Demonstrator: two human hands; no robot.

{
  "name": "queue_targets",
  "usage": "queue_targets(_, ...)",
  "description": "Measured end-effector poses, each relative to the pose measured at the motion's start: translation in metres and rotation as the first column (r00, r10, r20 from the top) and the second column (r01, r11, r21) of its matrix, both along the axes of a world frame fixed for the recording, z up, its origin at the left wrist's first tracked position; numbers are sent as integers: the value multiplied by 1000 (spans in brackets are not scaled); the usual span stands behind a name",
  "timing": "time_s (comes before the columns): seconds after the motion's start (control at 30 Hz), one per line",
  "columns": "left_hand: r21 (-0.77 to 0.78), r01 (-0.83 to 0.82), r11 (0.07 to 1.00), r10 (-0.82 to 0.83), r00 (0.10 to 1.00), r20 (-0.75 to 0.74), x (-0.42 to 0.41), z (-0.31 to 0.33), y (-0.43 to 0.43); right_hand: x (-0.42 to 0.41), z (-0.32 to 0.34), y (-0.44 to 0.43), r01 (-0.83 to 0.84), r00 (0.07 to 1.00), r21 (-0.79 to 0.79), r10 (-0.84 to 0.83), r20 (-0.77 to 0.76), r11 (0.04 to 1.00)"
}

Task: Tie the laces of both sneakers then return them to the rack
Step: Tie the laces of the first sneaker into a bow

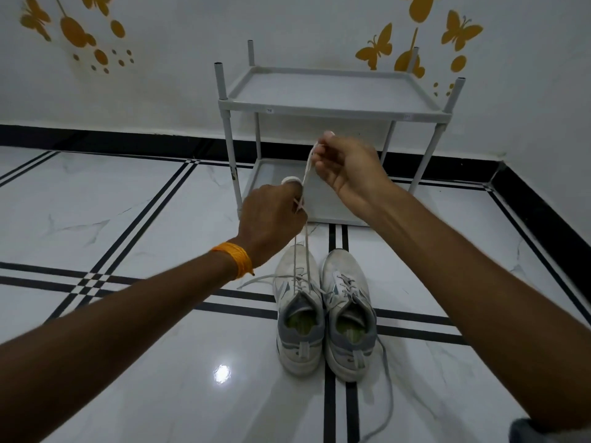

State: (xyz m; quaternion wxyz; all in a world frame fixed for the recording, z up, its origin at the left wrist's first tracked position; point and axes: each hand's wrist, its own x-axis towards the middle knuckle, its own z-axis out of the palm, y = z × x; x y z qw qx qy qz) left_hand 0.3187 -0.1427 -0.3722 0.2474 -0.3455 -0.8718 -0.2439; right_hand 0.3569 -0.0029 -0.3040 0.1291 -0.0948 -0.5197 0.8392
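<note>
left hand [271,215] fisted, right hand [347,167] raised, fingers [319,155] pinched

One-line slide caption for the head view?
Both hands, left and right, pull the left sneaker's lace taut before the rack.

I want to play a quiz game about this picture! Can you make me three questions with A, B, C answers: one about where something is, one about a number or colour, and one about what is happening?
1. Where are the sneakers?
A. On the rack's top shelf
B. On the floor
C. In a box

2. What colour is the wristband?
A. Orange
B. Blue
C. Green

3. What about the left sneaker's lace?
A. Tied in a bow
B. Missing
C. Pulled up by both hands

Answers:
1 B: both sneakers sit on the floor before the rack.
2 A: the wristband is orange.
3 C: the left hand and right hand hold the lace up, untied.
</note>
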Motion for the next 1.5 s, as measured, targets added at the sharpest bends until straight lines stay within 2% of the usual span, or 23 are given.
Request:
queue_targets(0.07,15,83,996,-80,988,-135,-3,-4,-4,-4,-11,7,43,998,-261,-29,56,964)
queue_targets(0.13,19,169,985,-163,969,-188,-3,-9,-9,-7,-24,10,101,989,-449,-39,145,888)
queue_targets(0.27,-21,245,969,-242,936,-255,-3,-21,-17,-9,-51,10,237,950,-532,-80,301,813)
queue_targets(0.33,-14,224,974,-224,962,-158,-2,-19,-16,-9,-68,9,230,920,-477,-30,390,848)
queue_targets(0.4,68,79,995,-87,989,122,2,-11,-10,-7,-83,7,144,874,-368,56,483,919)
queue_targets(0.43,128,-19,992,-28,934,355,2,-5,-7,-5,-88,6,93,844,-291,79,530,952)
queue_targets(0.47,194,-112,975,-32,789,613,2,3,-5,-3,-92,5,57,820,-212,75,567,976)
queue_targets(0.5,241,-190,952,-91,577,811,-1,10,-5,0,-95,5,37,808,-122,43,588,992)
queue_targets(0.53,250,-228,941,-152,376,914,-5,16,-7,2,-97,5,38,811,-41,-7,585,998)
queue_targets(0.57,247,-230,941,-191,242,951,-9,18,-9,5,-97,5,56,828,51,-75,556,997)
queue_targets(0.6,252,-229,940,-218,162,962,-13,19,-11,8,-95,4,78,854,180,-158,495,981)
queue_targets(0.67,288,-251,924,-270,104,957,-18,16,-13,16,-84,-1,69,924,476,-236,300,877)
queue_targets(0.77,330,-249,911,-307,128,943,-20,12,-12,27,-64,-16,-124,984,679,0,180,724)
queue_targets(0.87,318,-234,919,-279,187,942,-18,12,-11,27,-63,-25,-84,993,818,-20,115,570)
queue_targets(0.97,324,-242,915,-265,248,932,-15,14,-10,25,-67,-25,-58,997,813,-1,72,579)
queue_targets(1.1,361,-275,891,-279,295,914,-12,14,-11,22,-73,-19,-68,997,714,17,79,697)
queue_targets(1.13,344,-261,902,-254,322,912,-11,13,-12,22,-74,-15,-58,996,717,-5,86,695)
queue_targets(1.17,310,-232,922,-217,353,910,-10,12,-12,21,-76,-10,-40,996,761,-38,84,647)
queue_targets(1.2,273,-196,942,-184,380,907,-9,10,-12,21,-77,-6,-20,995,838,-71,70,545)
queue_targets(1.27,241,-147,959,-156,434,887,-8,6,-13,22,-76,1,33,994,963,-109,-4,268)
queue_targets(1.37,219,-112,969,-102,629,771,-11,1,-19,24,-68,13,188,970,977,-139,-200,-96)
queue_targets(1.43,173,-106,979,-41,730,683,-16,-1,-24,23,-65,24,189,969,958,-118,-217,-215)
queue_targets(1.5,98,-93,991,11,779,627,-18,-4,-29,20,-69,39,88,987,955,-105,-122,-283)
